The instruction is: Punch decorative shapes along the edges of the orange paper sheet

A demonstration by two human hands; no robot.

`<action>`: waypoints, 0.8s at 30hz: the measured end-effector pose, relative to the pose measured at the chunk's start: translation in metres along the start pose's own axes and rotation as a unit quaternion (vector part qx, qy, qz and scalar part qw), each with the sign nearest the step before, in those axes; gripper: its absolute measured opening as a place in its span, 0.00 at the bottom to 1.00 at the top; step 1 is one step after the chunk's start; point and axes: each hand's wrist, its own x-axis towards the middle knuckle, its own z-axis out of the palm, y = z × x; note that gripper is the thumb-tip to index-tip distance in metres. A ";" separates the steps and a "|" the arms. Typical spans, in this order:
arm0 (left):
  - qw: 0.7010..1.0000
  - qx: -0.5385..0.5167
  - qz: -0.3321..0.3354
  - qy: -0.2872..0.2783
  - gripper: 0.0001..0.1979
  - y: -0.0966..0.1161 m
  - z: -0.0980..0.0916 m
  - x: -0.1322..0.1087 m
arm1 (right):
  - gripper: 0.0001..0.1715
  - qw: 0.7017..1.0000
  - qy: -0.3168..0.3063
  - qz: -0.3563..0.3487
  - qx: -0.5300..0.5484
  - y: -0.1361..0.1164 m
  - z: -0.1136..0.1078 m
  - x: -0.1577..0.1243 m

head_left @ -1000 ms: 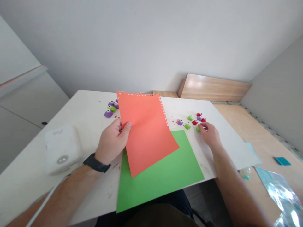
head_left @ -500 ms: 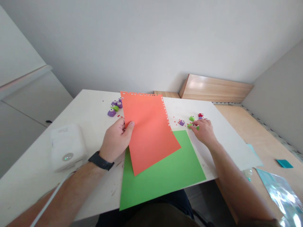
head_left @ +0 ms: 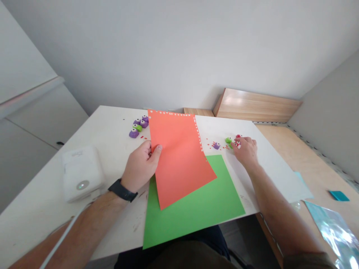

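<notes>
My left hand [head_left: 142, 164], wearing a black wristband, pinches the left edge of an orange-red sheet of paper [head_left: 182, 153] between thumb and fingers. Small holes run along the sheet's top edge and upper right edge. Beneath its lower part lies a green sheet [head_left: 193, 213], flat on the white table. To the right, my right hand [head_left: 246, 151] has its fingertips closed around a small red googly-eyed piece [head_left: 238, 144], partly hidden by the fingers. Beside it sit green googly-eyed pieces [head_left: 228, 140], and a purple one [head_left: 216, 145] stands among red paper bits.
Several purple and green googly-eyed pieces [head_left: 136, 127] cluster at the back left of the white table [head_left: 112, 123]. A white device [head_left: 82, 173] with a cable is at the left. A wooden surface with a shiny clear packet [head_left: 333, 224] and a teal item [head_left: 338, 195] adjoins on the right.
My right hand has moved slightly right, from the green piece to the red one. My left hand still holds the orange-red sheet, and the view has shifted a little.
</notes>
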 end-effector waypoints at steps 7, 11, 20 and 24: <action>1.000 0.012 0.009 -0.012 0.13 -0.001 0.000 -0.001 | 0.24 0.986 -0.093 -0.126 0.048 -0.047 -0.009 0.004; 1.000 0.019 0.007 -0.004 0.12 0.000 0.000 0.000 | 0.18 0.985 -0.108 -0.129 0.041 -0.056 -0.003 0.014; 1.000 0.019 0.010 -0.010 0.12 0.001 -0.001 -0.001 | 0.20 0.995 -0.085 -0.045 -0.036 -0.038 0.007 0.026; 1.000 0.020 0.014 -0.012 0.12 0.001 -0.001 -0.001 | 0.21 0.996 -0.074 -0.024 -0.042 -0.030 0.013 0.027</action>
